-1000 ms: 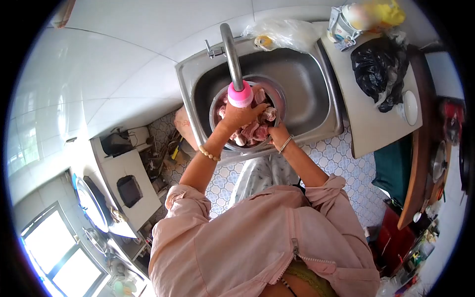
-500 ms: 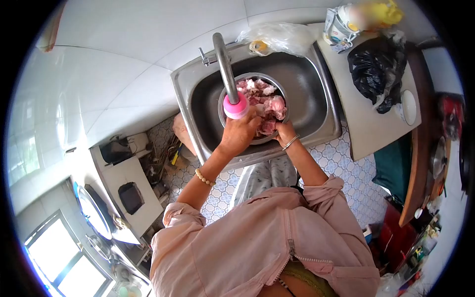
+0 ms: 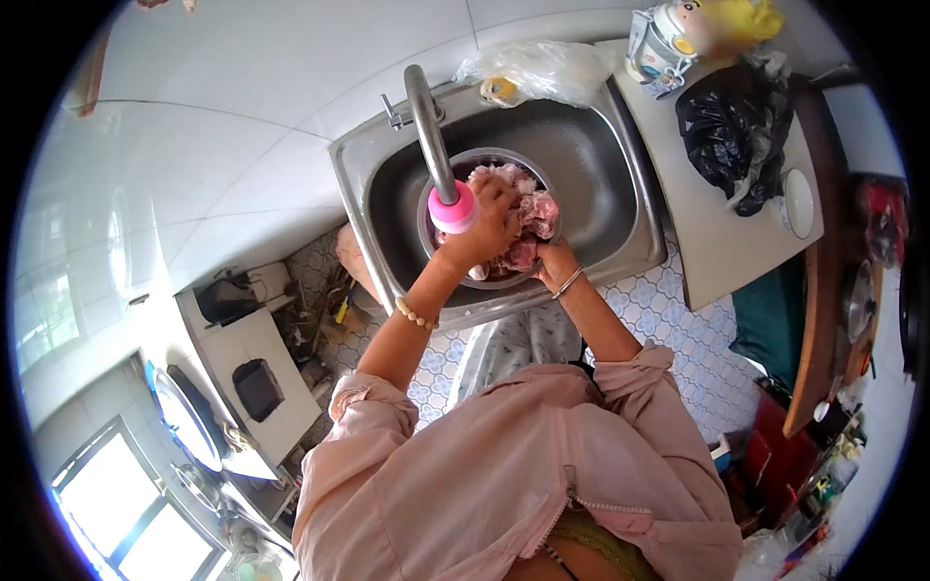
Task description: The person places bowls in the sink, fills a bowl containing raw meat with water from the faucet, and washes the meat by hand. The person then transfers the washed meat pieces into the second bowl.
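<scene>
A round metal bowl (image 3: 489,152) sits in the stainless steel sink (image 3: 603,179), filled with chunks of raw meat (image 3: 539,209). Over the meat lies my left hand (image 3: 490,229), its fingers curled around some pieces; the fingertips are partly hidden among them. My right hand (image 3: 555,262) grips the bowl's near right rim, close to one chunk. Above the bowl's left side hangs the pink nozzle (image 3: 452,209) of the curved faucet (image 3: 426,121), right beside my left hand. Whether water is running cannot be made out.
Behind the sink rests a clear plastic bag (image 3: 547,73). On the right-hand counter (image 3: 702,261) are a black plastic bag (image 3: 727,131), a white bowl (image 3: 797,203) and a white cup-like container (image 3: 661,53). A tiled wall (image 3: 242,145) rises at the left.
My left hand has moved up and to the right, farther over the meat, with its fingers now among the pieces. My right hand stays at the bowl's rim.
</scene>
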A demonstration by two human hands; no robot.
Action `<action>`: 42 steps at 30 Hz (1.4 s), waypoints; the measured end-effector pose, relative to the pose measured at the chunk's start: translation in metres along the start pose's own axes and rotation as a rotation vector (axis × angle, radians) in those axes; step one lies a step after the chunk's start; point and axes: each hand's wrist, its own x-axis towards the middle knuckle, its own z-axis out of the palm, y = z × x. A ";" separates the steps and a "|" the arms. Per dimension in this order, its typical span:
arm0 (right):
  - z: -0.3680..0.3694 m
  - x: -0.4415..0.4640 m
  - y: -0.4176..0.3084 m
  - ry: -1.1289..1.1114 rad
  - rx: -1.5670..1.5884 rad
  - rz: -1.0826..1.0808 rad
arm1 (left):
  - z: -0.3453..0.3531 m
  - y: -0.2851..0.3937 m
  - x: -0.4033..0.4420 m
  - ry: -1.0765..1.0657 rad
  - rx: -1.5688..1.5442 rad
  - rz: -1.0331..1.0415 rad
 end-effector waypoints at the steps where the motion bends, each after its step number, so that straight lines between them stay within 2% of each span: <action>1: 0.000 -0.001 0.000 0.018 0.033 0.032 | -0.006 0.007 -0.001 -0.086 -0.058 -0.020; 2: -0.003 0.000 0.002 0.022 0.038 0.031 | -0.013 0.015 -0.004 -0.175 -0.118 -0.041; 4: -0.010 0.003 0.005 -0.008 0.047 0.007 | -0.027 0.026 -0.006 -0.173 -0.105 -0.031; 6: -0.007 -0.002 -0.002 0.013 0.019 0.000 | -0.039 0.023 -0.009 -0.158 -0.454 -0.245; 7: -0.005 -0.004 -0.005 0.033 -0.009 -0.004 | -0.039 0.018 -0.012 -0.159 -0.454 -0.245; 9: -0.009 -0.002 -0.003 0.023 -0.044 0.001 | -0.035 0.009 -0.016 -0.194 -0.148 -0.271; 10: -0.011 0.000 -0.003 0.014 -0.080 0.002 | -0.032 0.007 -0.015 -0.195 -0.148 -0.271; 12: -0.014 0.002 0.000 0.035 -0.087 -0.002 | -0.026 0.003 -0.009 -0.314 -0.328 -0.495; 16: -0.015 0.002 0.001 0.095 -0.057 -0.057 | -0.009 -0.019 -0.013 -0.344 -0.375 -0.590; 18: -0.015 -0.002 -0.003 0.082 -0.044 -0.046 | -0.004 -0.029 -0.019 -0.157 -0.824 -0.596; 19: -0.013 -0.004 -0.005 0.069 -0.031 -0.034 | -0.010 -0.029 -0.020 -0.159 -0.819 -0.598; 21: -0.007 -0.011 -0.013 0.094 -0.014 -0.001 | -0.023 -0.027 -0.019 -0.117 -1.167 -0.720; 28: -0.021 -0.008 -0.013 0.069 0.013 0.028 | -0.044 -0.022 -0.011 -0.072 -1.344 -0.762; 32: -0.034 0.000 -0.007 0.081 0.022 0.014 | -0.051 -0.024 -0.010 -0.127 -1.226 -0.784; 34: -0.041 0.002 -0.004 0.095 0.032 0.025 | -0.047 -0.027 -0.019 0.011 -1.411 -0.723; 35: -0.044 0.001 -0.004 0.097 0.033 0.026 | -0.041 -0.044 -0.035 0.051 -1.454 -0.767; 36: -0.044 -0.001 -0.006 0.064 0.042 0.010 | -0.051 -0.045 -0.037 0.049 -1.457 -0.767; 39: -0.036 -0.010 -0.017 0.085 0.030 -0.014 | -0.080 -0.049 -0.048 0.046 -0.892 -0.857; 40: -0.032 -0.013 -0.018 0.130 0.009 -0.016 | -0.080 -0.056 -0.055 0.044 -0.897 -0.854; 42: -0.034 -0.013 -0.022 0.132 0.013 -0.010 | -0.067 -0.069 -0.071 0.007 -0.521 -0.577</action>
